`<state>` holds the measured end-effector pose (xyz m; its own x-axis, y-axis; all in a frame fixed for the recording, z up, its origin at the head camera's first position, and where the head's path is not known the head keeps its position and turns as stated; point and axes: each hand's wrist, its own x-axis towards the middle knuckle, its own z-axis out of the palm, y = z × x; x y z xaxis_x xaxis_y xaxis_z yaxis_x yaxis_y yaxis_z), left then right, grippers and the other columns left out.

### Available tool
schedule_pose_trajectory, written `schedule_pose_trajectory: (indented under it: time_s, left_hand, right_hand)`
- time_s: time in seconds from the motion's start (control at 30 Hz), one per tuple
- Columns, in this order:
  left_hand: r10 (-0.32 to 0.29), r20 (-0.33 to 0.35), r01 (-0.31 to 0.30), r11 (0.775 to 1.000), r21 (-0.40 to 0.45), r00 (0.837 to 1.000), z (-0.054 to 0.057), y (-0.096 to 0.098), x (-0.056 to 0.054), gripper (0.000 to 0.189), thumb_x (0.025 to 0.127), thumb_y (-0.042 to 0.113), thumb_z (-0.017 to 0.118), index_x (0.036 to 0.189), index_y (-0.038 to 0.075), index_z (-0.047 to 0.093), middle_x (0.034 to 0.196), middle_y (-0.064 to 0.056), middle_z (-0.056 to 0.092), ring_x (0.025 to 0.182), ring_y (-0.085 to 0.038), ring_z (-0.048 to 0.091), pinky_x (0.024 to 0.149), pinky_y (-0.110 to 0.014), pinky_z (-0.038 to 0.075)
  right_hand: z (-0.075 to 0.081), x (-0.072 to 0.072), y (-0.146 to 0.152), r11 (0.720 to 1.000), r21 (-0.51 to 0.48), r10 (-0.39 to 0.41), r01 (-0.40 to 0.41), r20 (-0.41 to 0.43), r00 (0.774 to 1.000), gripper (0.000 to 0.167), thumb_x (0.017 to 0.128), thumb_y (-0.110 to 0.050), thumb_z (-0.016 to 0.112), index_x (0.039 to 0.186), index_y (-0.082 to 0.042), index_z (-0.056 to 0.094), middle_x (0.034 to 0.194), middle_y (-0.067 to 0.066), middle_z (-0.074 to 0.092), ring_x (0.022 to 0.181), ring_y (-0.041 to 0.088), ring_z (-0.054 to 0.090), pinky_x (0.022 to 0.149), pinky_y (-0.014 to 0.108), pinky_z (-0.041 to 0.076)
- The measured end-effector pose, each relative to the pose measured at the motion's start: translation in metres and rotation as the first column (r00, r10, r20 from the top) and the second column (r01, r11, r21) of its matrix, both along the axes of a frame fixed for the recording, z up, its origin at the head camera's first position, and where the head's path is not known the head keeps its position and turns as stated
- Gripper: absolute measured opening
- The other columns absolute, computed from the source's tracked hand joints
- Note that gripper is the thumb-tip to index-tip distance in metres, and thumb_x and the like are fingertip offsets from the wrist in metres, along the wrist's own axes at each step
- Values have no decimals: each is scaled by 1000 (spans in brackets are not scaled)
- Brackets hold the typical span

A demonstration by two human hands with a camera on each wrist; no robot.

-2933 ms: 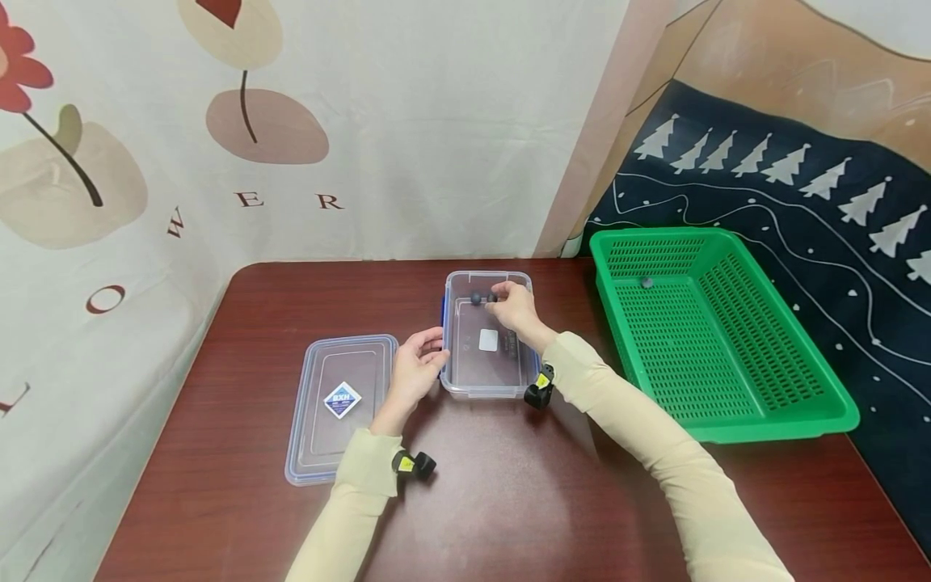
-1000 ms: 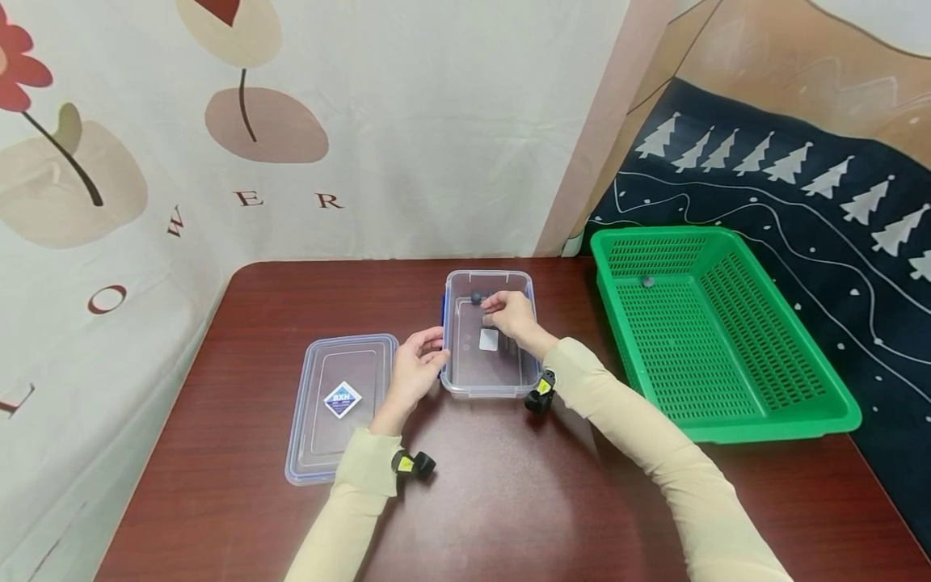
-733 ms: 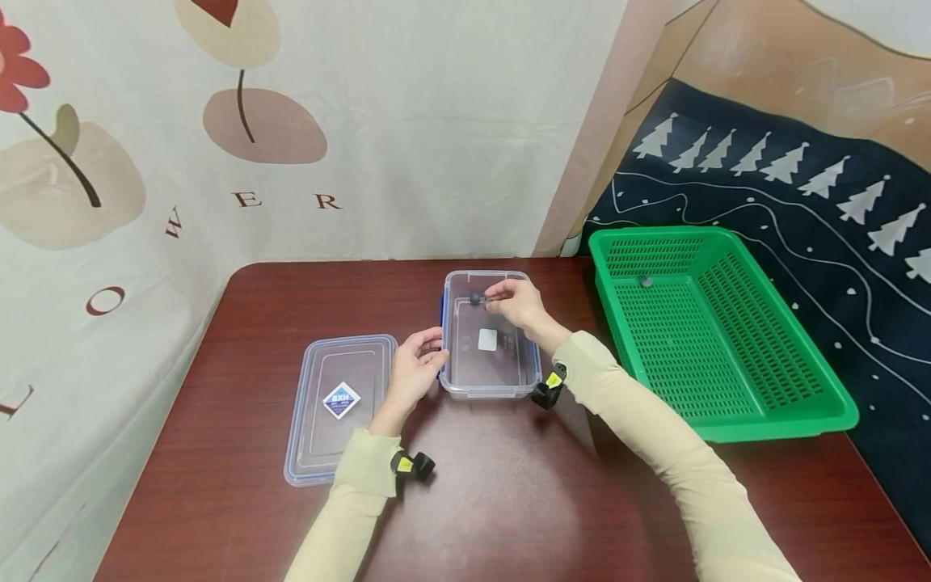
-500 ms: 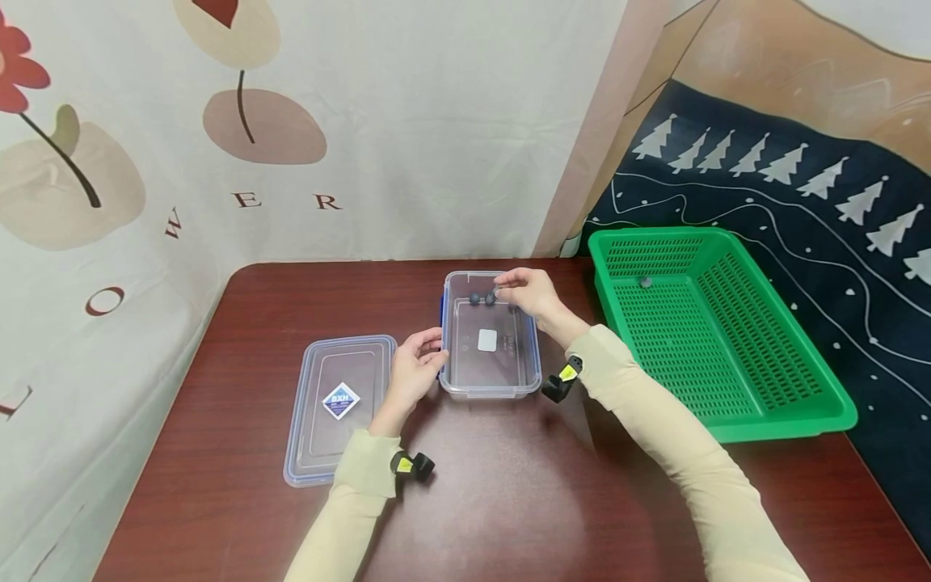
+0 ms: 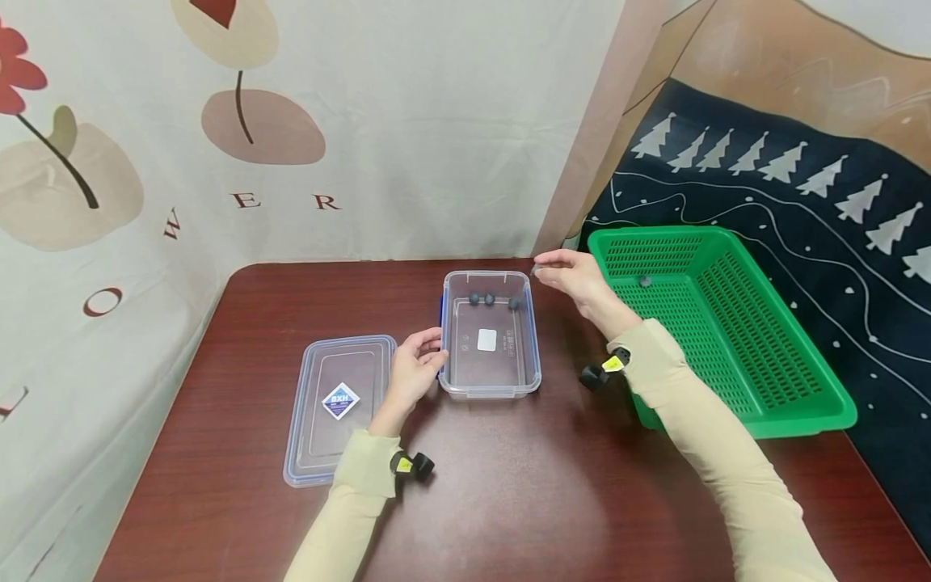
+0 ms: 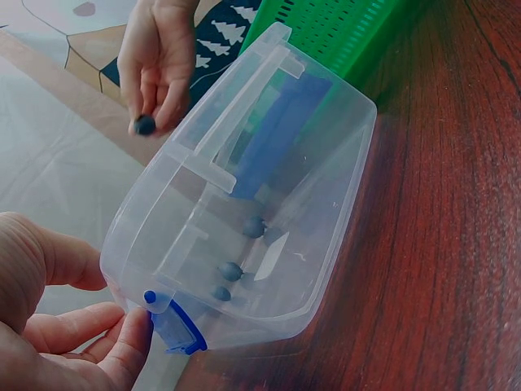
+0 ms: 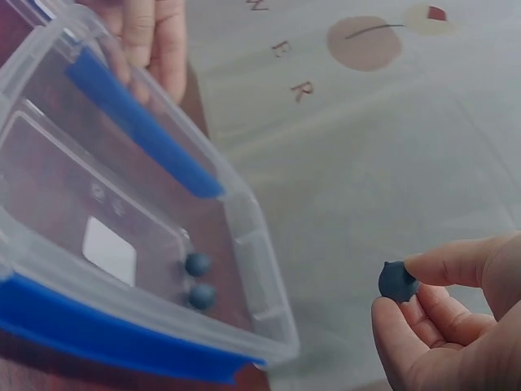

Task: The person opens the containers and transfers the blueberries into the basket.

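Observation:
My right hand (image 5: 575, 283) pinches a small dark blue ball (image 7: 397, 281) with a tiny nub, between thumb and fingertips. It is raised to the right of the clear plastic box (image 5: 489, 391), beyond its rim. Inside the box, near the far wall, lie three similar balls (image 5: 490, 299); two sit close together and one is further right. My left hand (image 5: 416, 368) touches the box's left side with relaxed fingers, by a blue latch (image 6: 181, 327). In the left wrist view the right hand and its ball show beyond the box.
Left of the box, the clear lid (image 5: 342, 444) with a blue-white sticker lies flat on the dark red table (image 5: 480, 501). A green basket (image 5: 793, 347) stands at the right, holding one greyish ball (image 5: 645, 281). A patterned cloth (image 5: 436, 162) hangs behind the table.
My right hand has lifted out of the box with a ball and moved right and away from me. Three balls inside now show uncovered. The left hand has stayed at the box's side.

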<state>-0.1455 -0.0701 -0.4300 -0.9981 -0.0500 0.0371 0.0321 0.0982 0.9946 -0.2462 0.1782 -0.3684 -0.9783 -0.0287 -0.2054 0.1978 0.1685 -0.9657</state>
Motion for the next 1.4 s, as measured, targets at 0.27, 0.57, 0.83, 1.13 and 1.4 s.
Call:
schedule_pose_trajectory:
  time_s: [0.27, 0.57, 0.83, 1.13, 1.4]
  left_hand:
    - [-1, 6, 1, 1000, 1, 1000, 0, 0, 0, 36, 80, -15, 54, 116, -22, 50, 110, -37, 55, 103, -44, 54, 84, -22, 52]
    - [1, 2, -1, 1000, 5, 1000, 1, 1, 0, 36, 80, -16, 54, 116, -22, 50, 110, -38, 54, 104, -44, 54, 82, -16, 51]
    - [0, 2, 0, 1000, 6, 1000, 1, 1, -1, 36, 80, -16, 54, 116, -22, 51, 110, -37, 55, 103, -44, 54, 80, -14, 50]
    - [1, 7, -1, 1000, -11, 1000, 3, 1, 0, 36, 81, -16, 53, 116, -22, 50, 111, -38, 54, 104, -44, 54, 84, -18, 51]
    - [2, 8, -3, 1000, 8, 1000, -15, -1, -8, 37, 80, -15, 55, 117, -21, 51, 111, -36, 55, 104, -43, 54, 85, -21, 52]
  right_hand:
    - [15, 5, 36, 995, -98, -19, 16, -21, 1000, 25, 87, 0, 61, 112, 3, 59, 91, -1, 63, 83, 10, 61, 89, 24, 50]
    - [24, 14, 71, 975, -213, -71, 55, -68, 995, 20, 86, 4, 60, 92, -12, 70, 94, 1, 64, 85, 9, 62, 77, 17, 53]
    - [29, 23, 100, 935, -348, -102, 67, -84, 991, 18, 84, 5, 63, 90, -9, 72, 86, -1, 68, 83, 9, 65, 74, 16, 54]
    - [23, 29, 129, 894, -433, -160, 113, -73, 984, 16, 83, 5, 64, 91, -6, 72, 90, 1, 67, 85, 9, 65, 76, 17, 54]
    - [15, 31, 149, 855, -496, -192, 153, -29, 981, 17, 84, 7, 63, 90, -6, 72, 91, 1, 68, 87, 10, 65, 79, 18, 54]
